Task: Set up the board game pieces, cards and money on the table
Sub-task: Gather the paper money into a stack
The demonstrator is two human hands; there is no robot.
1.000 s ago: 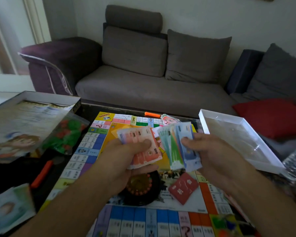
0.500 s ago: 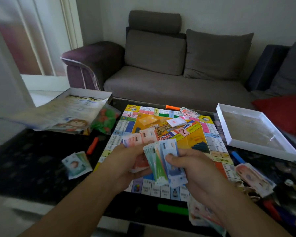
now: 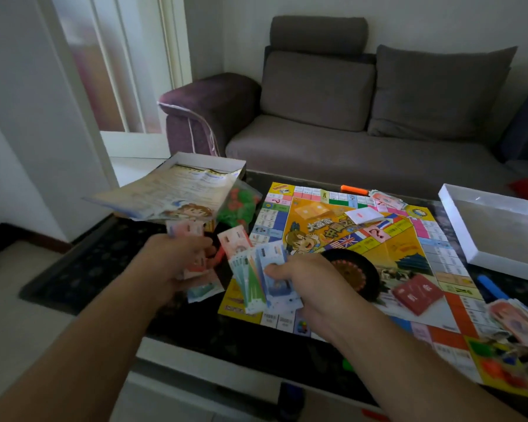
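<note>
The colourful square game board [image 3: 363,254] already lies unfolded at centre frame on the dark glass table [image 3: 104,263], with 1 white card pile [image 3: 365,215] and 1 red card pile [image 3: 418,293] set on it. The money looks half sorted. The left hand [image 3: 177,263] grips a blurred wad of pink paper notes [image 3: 185,231]; the right hand [image 3: 305,284] pinches a fan of blue-green paper notes [image 3: 261,278] under its thumb. 1 clear bag of red and green plastic pieces [image 3: 237,204], upper left, looks unopened.
</note>
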